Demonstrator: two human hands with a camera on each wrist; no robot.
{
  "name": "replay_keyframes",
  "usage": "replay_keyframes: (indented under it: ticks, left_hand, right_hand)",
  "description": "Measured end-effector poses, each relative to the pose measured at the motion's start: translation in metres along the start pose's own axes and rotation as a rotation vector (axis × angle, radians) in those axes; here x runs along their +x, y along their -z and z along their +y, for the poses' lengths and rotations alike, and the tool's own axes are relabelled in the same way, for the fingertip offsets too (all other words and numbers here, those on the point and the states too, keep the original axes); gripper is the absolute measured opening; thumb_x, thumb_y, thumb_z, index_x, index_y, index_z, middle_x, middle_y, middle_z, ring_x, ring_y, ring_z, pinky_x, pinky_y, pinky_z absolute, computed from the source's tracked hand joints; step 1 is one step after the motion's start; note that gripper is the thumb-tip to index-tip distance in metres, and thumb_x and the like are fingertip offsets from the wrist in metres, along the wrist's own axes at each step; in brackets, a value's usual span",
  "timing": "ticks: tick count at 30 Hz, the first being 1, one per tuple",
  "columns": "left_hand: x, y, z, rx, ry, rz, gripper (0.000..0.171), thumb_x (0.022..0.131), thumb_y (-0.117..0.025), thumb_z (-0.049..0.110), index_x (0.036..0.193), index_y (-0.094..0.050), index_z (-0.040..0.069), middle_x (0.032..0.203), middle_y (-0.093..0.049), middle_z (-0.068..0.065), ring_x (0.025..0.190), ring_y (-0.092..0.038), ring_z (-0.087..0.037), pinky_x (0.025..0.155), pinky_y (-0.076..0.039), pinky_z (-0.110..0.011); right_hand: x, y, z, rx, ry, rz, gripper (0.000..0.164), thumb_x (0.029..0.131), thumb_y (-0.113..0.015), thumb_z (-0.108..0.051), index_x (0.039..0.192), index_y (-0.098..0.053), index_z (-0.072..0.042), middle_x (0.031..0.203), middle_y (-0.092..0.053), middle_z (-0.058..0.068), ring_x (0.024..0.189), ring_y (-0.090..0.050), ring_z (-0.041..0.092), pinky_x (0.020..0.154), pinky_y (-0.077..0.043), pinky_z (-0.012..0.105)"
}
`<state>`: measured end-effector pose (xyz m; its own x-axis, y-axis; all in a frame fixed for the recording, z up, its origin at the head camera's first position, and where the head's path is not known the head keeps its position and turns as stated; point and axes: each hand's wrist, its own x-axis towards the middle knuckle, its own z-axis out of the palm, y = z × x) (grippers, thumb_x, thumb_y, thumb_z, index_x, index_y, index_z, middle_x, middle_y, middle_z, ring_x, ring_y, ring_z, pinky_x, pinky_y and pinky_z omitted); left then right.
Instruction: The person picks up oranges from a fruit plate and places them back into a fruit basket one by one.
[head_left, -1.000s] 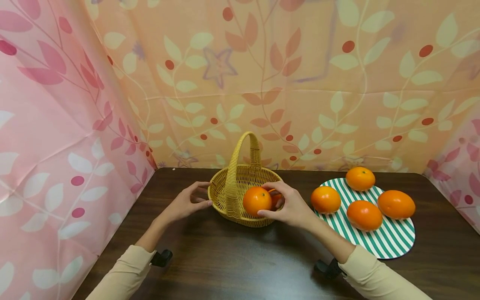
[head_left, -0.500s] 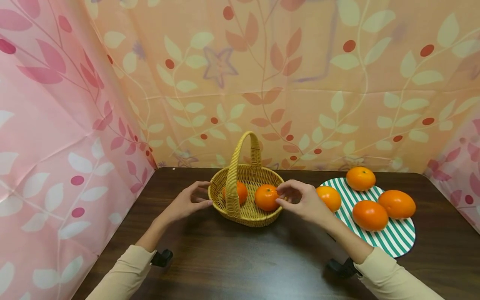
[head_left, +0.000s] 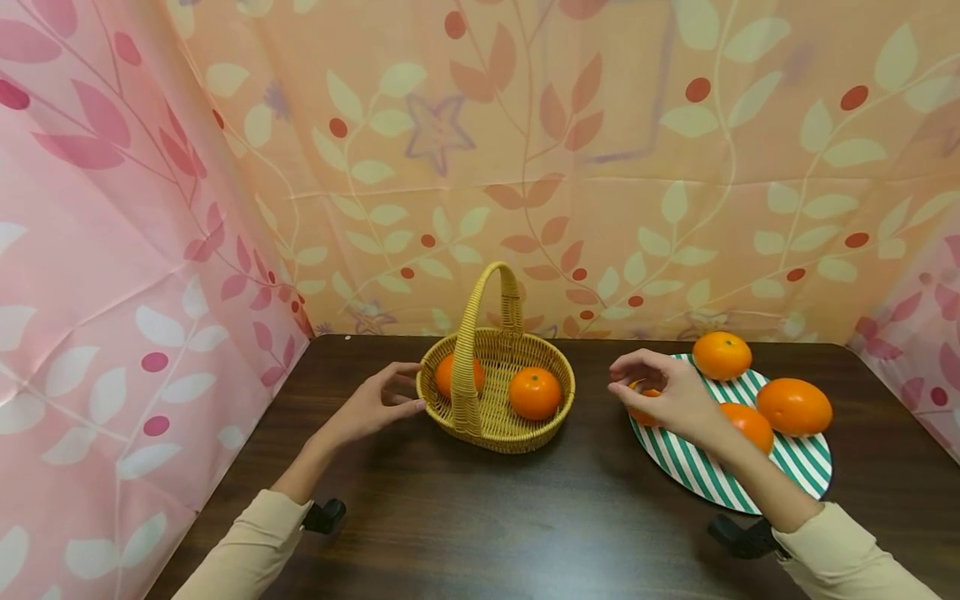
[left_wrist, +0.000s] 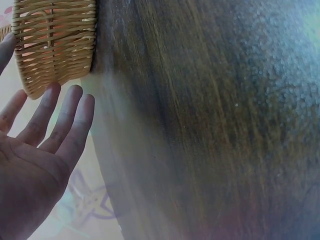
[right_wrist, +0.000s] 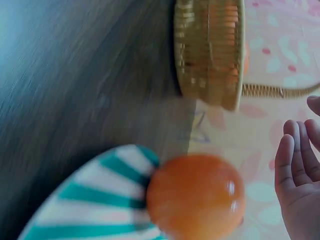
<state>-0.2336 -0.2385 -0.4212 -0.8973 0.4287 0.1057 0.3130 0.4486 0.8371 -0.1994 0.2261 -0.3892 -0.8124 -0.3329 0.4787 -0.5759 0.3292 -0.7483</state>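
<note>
A yellow wicker basket with a tall arched handle holds two oranges: one orange lies at its right side, the other orange partly behind the handle at left. My left hand has its fingertips at the basket's left rim; in the left wrist view its fingers extend to the wickerwork. Nothing is in my right hand, which hovers with loosely bent fingers over the leftmost orange on a green-and-white striped oval mat. The hand partly hides that orange, seen whole in the right wrist view.
On the mat are also an orange at the back, a larger orange at right and another orange partly covered by the right forearm. Dark wooden table below; patterned cloth hangs behind.
My right hand let go of the orange in the basket and moved right to above the mat. The other orange in the basket rolled left behind the handle. My left hand stayed put.
</note>
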Motion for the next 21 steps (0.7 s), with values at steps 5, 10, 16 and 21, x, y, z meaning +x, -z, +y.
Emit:
replay_keyframes:
  ticks: [5,10,16,21]
  left_hand:
    - [0.000,0.000,0.000,0.001,-0.001,0.001,0.064,0.095,-0.076,0.018,0.149,-0.046,0.006,0.127,-0.060,-0.023,0.105,-0.067,-0.039,0.082,-0.057,-0.045]
    - [0.000,0.000,-0.001,0.009,0.001,0.000,0.064,0.095,-0.076,0.019,0.149,-0.045,0.004,0.127,-0.059,-0.023,0.105,-0.066,-0.040,0.082,-0.057,-0.045]
    - [0.000,0.000,0.000,0.012,0.003,-0.005,0.064,0.095,-0.076,0.019,0.149,-0.045,0.005,0.127,-0.059,-0.022,0.105,-0.067,-0.040,0.082,-0.057,-0.044]
    - [0.000,0.000,0.001,-0.002,0.004,-0.007,0.064,0.095,-0.075,0.018,0.150,-0.044,0.004,0.128,-0.059,-0.023,0.106,-0.066,-0.040,0.082,-0.058,-0.044]
  right_hand:
    - [-0.009,0.024,0.002,-0.064,-0.025,0.016,0.022,0.090,-0.076,0.003,0.110,-0.070,-0.005,0.104,-0.070,0.009,0.087,-0.067,0.016,0.075,-0.055,0.022]
    - [-0.021,0.046,0.006,-0.126,-0.071,0.032,0.021,0.092,-0.075,-0.001,0.112,-0.069,0.000,0.103,-0.069,0.008,0.086,-0.068,0.015,0.074,-0.055,0.021]
    - [-0.038,0.072,0.011,-0.182,-0.095,0.070,0.021,0.092,-0.074,0.002,0.112,-0.068,0.003,0.100,-0.070,0.007,0.083,-0.068,0.011,0.073,-0.054,0.018]
    - [-0.054,0.092,0.015,-0.210,-0.149,0.113,0.022,0.090,-0.076,0.003,0.111,-0.069,0.002,0.099,-0.072,0.006,0.084,-0.069,0.010,0.074,-0.053,0.015]
